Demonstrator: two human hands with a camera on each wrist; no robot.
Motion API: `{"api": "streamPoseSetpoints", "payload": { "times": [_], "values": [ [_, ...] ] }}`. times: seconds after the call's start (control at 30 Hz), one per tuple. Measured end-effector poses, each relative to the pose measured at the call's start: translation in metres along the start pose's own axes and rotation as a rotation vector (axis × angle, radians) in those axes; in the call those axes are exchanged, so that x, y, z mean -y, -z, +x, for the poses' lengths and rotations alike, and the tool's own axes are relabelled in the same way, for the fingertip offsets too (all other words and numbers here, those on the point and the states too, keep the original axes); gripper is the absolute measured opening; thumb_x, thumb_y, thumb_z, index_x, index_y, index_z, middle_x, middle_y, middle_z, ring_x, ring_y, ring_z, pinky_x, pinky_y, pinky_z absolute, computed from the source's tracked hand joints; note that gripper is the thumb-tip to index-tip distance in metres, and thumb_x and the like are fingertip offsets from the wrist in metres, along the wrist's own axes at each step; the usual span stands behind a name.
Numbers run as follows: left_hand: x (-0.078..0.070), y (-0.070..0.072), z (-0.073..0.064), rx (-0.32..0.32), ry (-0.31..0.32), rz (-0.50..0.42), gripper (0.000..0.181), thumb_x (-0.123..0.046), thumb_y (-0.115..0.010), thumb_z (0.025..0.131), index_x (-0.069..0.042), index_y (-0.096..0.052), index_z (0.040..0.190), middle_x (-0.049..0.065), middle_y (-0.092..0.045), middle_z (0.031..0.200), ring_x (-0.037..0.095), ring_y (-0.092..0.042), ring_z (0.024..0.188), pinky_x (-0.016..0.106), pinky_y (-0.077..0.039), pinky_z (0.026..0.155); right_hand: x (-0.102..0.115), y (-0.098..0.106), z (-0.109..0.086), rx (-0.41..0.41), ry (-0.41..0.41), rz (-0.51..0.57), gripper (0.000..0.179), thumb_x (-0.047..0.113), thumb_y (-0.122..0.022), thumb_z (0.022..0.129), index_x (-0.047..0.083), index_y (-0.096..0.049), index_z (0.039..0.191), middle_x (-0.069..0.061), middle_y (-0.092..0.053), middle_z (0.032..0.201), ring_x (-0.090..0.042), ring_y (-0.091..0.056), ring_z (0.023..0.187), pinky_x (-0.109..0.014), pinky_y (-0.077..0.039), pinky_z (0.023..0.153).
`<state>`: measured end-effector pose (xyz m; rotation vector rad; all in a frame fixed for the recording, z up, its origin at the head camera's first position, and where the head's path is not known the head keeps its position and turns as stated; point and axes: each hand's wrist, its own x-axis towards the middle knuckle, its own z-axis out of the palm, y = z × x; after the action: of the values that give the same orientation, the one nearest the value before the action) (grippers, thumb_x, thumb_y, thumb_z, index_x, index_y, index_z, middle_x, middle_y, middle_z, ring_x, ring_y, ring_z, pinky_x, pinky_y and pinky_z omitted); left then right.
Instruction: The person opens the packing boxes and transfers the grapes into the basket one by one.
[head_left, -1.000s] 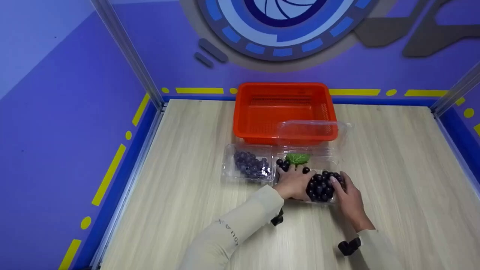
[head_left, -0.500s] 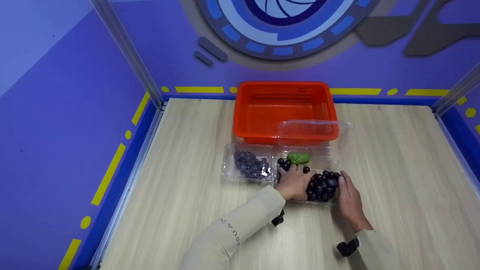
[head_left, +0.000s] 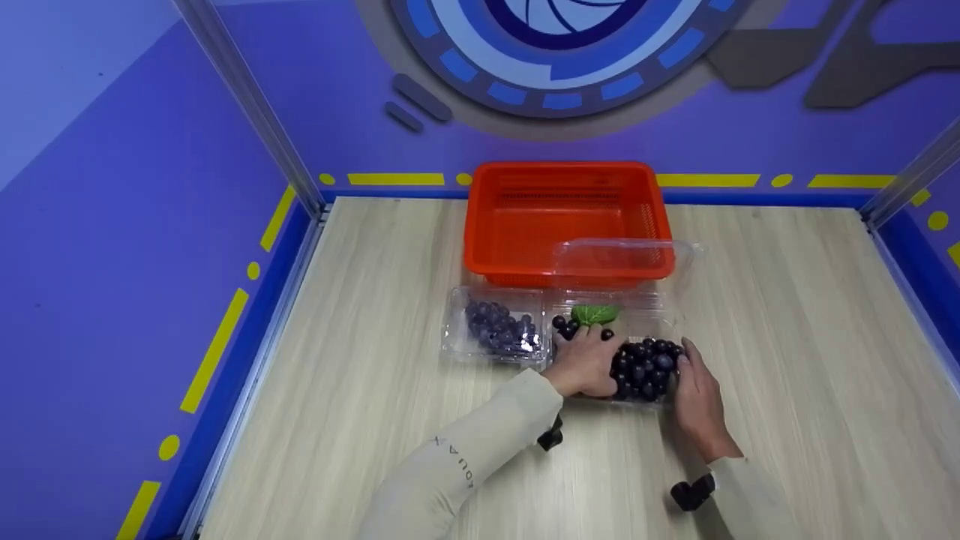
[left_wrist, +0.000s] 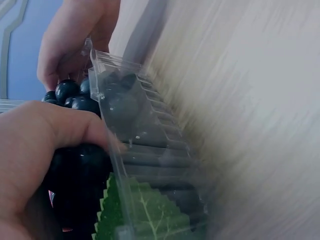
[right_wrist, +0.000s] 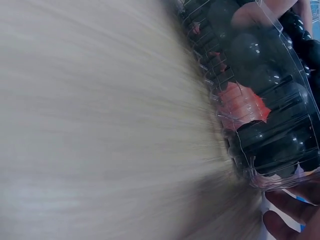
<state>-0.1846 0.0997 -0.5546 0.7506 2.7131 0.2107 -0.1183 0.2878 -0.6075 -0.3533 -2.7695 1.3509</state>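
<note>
1. Black grapes (head_left: 646, 369) lay in the clear box (head_left: 646, 325) on the right (1 of 2).
2. My left hand (head_left: 586, 364) rested on them, fingers loosely spread.
3. My right hand (head_left: 699, 405), fingers nearly straight, touched its end.

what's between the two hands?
Dark grapes in the open clear box lie between the left hand and the right hand. The head view shows it.
</note>
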Motion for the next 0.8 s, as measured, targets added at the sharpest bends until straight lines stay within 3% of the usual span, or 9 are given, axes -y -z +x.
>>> {"api": "streamPoseSetpoints", "payload": {
  "times": [0.4, 0.8],
  "values": [
    [0.0014, -0.0016, -0.0025, -0.048, 0.014, -0.075, 0.083, -0.025, -0.074, 0.071, -0.039, -0.039, 0.145, 0.0, -0.046, 0.141, 0.018, -0.047, 0.128, 0.071, -0.028, 0.106, 0.0011, -0.0003, -0.0004, -0.036, -0.007, 0.008, 0.058, 0.04, -0.016, 0.106, 0.004, -0.026, 0.151, -0.024, -0.032, 0.153, -0.043, -0.029, 0.141, -0.056, -0.023, 0.115],
    [0.0002, 0.0042, -0.0069, -0.043, 0.037, -0.131, 0.085, -0.023, -0.073, 0.07, -0.043, -0.037, 0.144, -0.002, -0.045, 0.141, 0.016, -0.047, 0.13, 0.071, -0.022, 0.108, 0.0007, 0.0022, -0.003, -0.013, 0.003, 0.028, 0.06, 0.043, -0.015, 0.105, 0.005, -0.024, 0.152, -0.023, -0.029, 0.155, -0.042, -0.027, 0.143, -0.057, -0.022, 0.115]
  ]
}}
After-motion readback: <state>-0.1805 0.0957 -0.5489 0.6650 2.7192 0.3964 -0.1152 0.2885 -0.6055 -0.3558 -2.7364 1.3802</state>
